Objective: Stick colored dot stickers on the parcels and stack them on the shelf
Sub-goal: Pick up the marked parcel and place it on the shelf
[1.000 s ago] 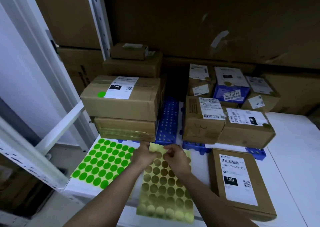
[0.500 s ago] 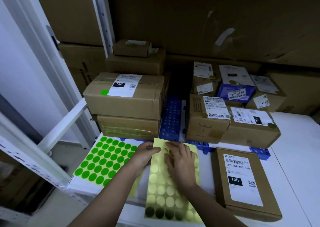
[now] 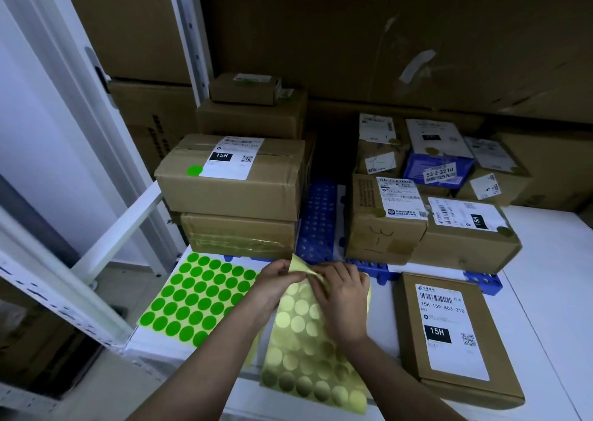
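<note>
A sheet of gold dot stickers (image 3: 308, 353) lies on the white table in front of me. My left hand (image 3: 272, 284) pinches its curled-up top edge. My right hand (image 3: 345, 295) rests on the sheet beside it, fingertips pinching at the same top edge. A sheet of green dot stickers (image 3: 199, 295) lies to the left. A flat parcel (image 3: 449, 334) with a 15H label lies to the right. A large parcel (image 3: 234, 176) bearing one green dot tops a stack at the back left.
Several labelled parcels (image 3: 426, 202) sit at the back right on a blue perforated pallet (image 3: 317, 221). A white shelf upright (image 3: 189, 32) and diagonal brace (image 3: 122, 231) stand at the left. Big cardboard cartons (image 3: 401, 35) fill the back. White table surface (image 3: 552, 279) extends right.
The top edge of the gold sheet has been bent upward between both hands. My right hand has shifted from lying flat on the sheet to pinching at its top.
</note>
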### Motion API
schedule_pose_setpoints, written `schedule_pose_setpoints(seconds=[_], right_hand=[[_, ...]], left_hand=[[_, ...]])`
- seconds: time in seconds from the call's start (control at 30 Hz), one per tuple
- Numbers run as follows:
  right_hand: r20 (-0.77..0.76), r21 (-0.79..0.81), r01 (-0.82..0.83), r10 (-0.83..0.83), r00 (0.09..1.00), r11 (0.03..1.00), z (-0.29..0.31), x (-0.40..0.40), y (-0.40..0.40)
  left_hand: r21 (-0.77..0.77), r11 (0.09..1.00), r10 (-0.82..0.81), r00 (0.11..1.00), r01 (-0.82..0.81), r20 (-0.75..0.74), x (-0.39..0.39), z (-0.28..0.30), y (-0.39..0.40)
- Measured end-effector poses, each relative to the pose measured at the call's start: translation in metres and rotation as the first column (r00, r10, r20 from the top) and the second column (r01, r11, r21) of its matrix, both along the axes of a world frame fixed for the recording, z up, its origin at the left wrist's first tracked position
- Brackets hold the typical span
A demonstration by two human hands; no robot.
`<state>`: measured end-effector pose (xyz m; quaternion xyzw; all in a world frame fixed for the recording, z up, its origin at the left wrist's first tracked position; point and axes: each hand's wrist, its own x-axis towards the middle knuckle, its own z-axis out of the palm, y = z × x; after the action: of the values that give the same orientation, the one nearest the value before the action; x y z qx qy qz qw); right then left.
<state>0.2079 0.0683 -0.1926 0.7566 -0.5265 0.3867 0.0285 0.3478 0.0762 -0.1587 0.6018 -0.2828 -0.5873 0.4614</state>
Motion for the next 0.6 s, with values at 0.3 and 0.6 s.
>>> schedule_pose_setpoints(seconds=[0.3, 0.6], right_hand=[[0.034, -0.001, -0.032, 0.032, 0.999, 0.999, 0.002, -0.002, -0.002], [0.274, 0.279, -0.137, 0.058, 0.960, 0.951, -0.009, 0.004, -0.005]], left_hand=[[0.055, 0.998, 0.033, 0.999, -0.031, -0.033, -0.001, 0.002, 0.000], [0.066, 0.982, 0.166, 0.977, -0.176, 0.131, -0.009, -0.009, 0.002]])
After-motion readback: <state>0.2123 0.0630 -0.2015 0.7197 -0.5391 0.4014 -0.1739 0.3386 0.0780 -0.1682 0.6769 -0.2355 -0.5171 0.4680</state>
